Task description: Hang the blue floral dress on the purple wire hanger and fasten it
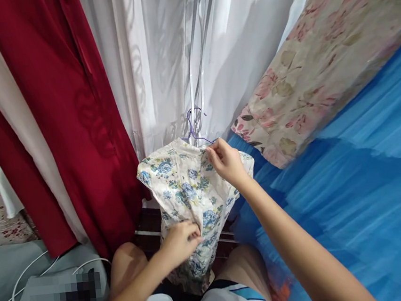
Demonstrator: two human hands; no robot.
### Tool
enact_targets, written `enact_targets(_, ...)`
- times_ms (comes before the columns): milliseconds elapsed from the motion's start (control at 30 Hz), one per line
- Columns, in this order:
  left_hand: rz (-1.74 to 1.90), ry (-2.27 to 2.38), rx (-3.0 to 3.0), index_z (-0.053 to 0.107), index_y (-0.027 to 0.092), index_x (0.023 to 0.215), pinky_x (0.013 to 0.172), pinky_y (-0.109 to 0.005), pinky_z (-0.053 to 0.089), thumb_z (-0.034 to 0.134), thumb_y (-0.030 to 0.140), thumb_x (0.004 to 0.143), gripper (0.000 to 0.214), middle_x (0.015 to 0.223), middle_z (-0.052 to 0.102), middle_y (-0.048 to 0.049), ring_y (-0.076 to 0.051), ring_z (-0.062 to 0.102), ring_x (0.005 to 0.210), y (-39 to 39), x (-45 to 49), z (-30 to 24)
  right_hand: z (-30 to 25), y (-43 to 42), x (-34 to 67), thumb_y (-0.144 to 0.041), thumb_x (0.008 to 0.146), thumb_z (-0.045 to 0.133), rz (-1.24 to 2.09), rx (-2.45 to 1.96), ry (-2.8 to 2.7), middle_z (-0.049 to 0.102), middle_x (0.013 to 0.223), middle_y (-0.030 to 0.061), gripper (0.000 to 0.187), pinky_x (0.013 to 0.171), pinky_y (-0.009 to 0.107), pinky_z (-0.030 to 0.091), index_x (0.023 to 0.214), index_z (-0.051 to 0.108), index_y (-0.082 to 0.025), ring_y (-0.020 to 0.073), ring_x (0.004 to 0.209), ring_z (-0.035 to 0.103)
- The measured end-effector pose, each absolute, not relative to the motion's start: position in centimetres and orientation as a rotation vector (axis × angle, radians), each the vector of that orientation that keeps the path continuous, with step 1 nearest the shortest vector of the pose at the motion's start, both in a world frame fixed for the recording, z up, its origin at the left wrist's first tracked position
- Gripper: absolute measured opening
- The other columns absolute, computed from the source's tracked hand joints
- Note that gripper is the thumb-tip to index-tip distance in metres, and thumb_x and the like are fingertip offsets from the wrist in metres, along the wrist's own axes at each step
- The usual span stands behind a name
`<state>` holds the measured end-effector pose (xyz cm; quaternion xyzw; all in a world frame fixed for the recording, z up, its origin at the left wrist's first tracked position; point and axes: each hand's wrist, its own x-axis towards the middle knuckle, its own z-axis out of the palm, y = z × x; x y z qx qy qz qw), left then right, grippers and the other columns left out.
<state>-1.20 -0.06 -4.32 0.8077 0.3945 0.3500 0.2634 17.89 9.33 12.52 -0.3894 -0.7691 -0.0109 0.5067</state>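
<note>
A white sleeveless-looking dress (179,185) with blue flowers and green leaves hangs in front of me on a thin purple wire hanger (191,125). The hanger's hook is at some pale strips (192,92) that run down from above. At the dress's neckline, near the hanger's right side, my right hand (227,162) is closed in a pinch on the cloth. Lower down, my left hand (182,239) has its fingers curled against the middle of the dress front, closed on a fold. The dress's lower end drops between my knees.
White curtains (163,54) hang behind the dress. Dark red cloth (88,133) hangs on the left, with blue tulle (350,202) and a floral fabric (298,98) on the right. A grey surface (16,263) with a white cable (24,271) lies at lower left.
</note>
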Motion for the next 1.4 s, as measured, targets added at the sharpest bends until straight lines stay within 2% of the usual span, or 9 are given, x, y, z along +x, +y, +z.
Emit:
enact_targets(100,1.245,0.98,2.182,0.072,0.023,0.093,0.076,-0.031,0.047,0.058,0.022,0.088,0.014,0.084,0.068,-0.0045,-0.02,0.062,0.078,3.4,-2.5,2.0,11.4,8.3,16.9,-0.037,0.097,0.051,0.194,-0.862,-1.689,0.057,0.06,-0.0017,0.021,0.049,0.026,0.039,0.082,0.047,-0.024,0.0141,0.05,0.053)
enact_targets(233,1.548,0.959,2.231,0.059,0.026,0.13,0.076,-0.03,0.048,0.055,0.026,0.093,0.037,0.087,0.067,-0.002,-0.017,0.061,0.076,7.3,-2.0,9.8,9.2,7.7,15.6,-0.039,0.096,0.052,0.223,-0.849,-1.505,0.056,0.061,-0.0015,0.019,0.051,0.027,0.044,0.086,0.051,-0.023,0.0147,0.051,0.055)
enact_targets(367,1.462,0.943,2.497,0.069,0.02,0.101,0.073,-0.029,0.045,0.055,0.022,0.093,0.016,0.09,0.068,-0.0042,-0.017,0.061,0.08,9.3,-0.7,12.4,8.2,7.7,15.3,-0.033,0.096,0.053,-0.01,-0.909,-1.537,0.062,0.069,0.0016,0.014,0.057,0.028,0.046,0.089,0.055,-0.022,0.016,0.058,0.06)
enact_targets(467,1.497,0.953,2.494,0.066,0.018,0.087,0.068,-0.027,0.042,0.053,0.024,0.095,0.017,0.082,0.065,-0.003,-0.016,0.058,0.074,9.3,-0.2,12.2,8.0,8.3,15.3,-0.031,0.096,0.053,-0.096,-0.932,-1.567,0.065,0.072,0.0031,0.011,0.059,0.028,0.046,0.09,0.056,-0.022,0.0164,0.059,0.061)
enact_targets(667,1.72,0.975,2.202,0.062,0.017,0.085,0.065,-0.025,0.043,0.052,0.032,0.096,0.021,0.074,0.062,0.0,-0.013,0.057,0.067,9.2,-0.2,11.9,5.0,9.8,14.8,-0.032,0.097,0.048,-0.117,-1.054,-1.664,0.066,0.073,0.0047,0.015,0.059,0.028,0.041,0.088,0.053,-0.022,0.0182,0.059,0.06)
enact_targets(833,1.944,1.079,2.003,0.067,0.015,0.087,0.074,-0.026,0.047,0.06,0.031,0.091,0.018,0.079,0.068,-0.0024,-0.016,0.063,0.078,13.0,-5.1,12.1,0.6,8.6,15.6,-0.03,0.096,0.046,-0.064,-1.161,-1.85,0.064,0.065,0.0021,0.017,0.054,0.026,0.035,0.083,0.052,-0.022,0.0171,0.052,0.057)
enact_targets(1033,2.111,1.233,1.319,0.061,0.014,0.08,0.065,-0.02,0.042,0.063,0.026,0.085,0.013,0.071,0.061,0.0015,-0.01,0.054,0.064,18.5,-12.9,8.6,-0.6,6.7,15.1,-0.029,0.098,0.045,0.077,-1.143,-1.99,0.069,0.075,0.0043,0.014,0.059,0.026,0.037,0.087,0.052,-0.023,0.0197,0.063,0.065)
enact_targets(1200,1.83,1.269,0.99,0.043,0.018,0.06,0.054,-0.022,0.037,0.064,0.033,0.081,0.033,0.051,0.045,0.0055,-0.008,0.042,0.048,17.9,-13.2,3.5,-1.6,5.9,15.3,-0.03,0.098,0.044,0.21,-1.174,-2.02,0.069,0.074,0.0033,0.015,0.06,0.027,0.037,0.089,0.053,-0.024,0.0209,0.064,0.065)
enact_targets(1400,1.337,1.113,1.103,0.061,0.013,0.071,0.062,-0.029,0.049,0.077,0.041,0.067,0.032,0.068,0.063,-0.0053,-0.017,0.061,0.062,11.7,-9.0,-0.2,-5.9,3.1,18.8,-0.024,0.093,0.052,0.525,-1.106,-2.079,0.064,0.065,-0.0004,0.011,0.057,0.025,0.034,0.087,0.061,-0.022,0.018,0.057,0.06)
